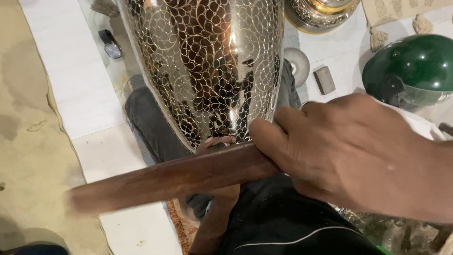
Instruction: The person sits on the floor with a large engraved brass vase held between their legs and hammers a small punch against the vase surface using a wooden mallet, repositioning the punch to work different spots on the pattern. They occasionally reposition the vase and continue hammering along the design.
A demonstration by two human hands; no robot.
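A large shiny metal vase point(207, 66), engraved all over with a scale-like pattern, is filling the upper middle of the frame, its narrow end pointing down toward the person's lap. The right hand point(349, 151) is coming in from the right side of the frame, its fingers wrapped tightly around one end of a long brown wooden stick point(174, 177). The stick is lying slantwise across the lower middle of the frame, its far end blurred at the lower left, and it is passing just under the vase's lower edge. The left hand point(219, 165) is mostly hidden behind the stick at the centre; a few fingertips are showing against the vase's bottom edge, but whether they are spread or pressed together I cannot tell. A green helmet point(415, 66) is sitting at the upper right, a second metal vessel point(321, 14) at the top, and a small grey block point(324, 80) on the white floor between them.
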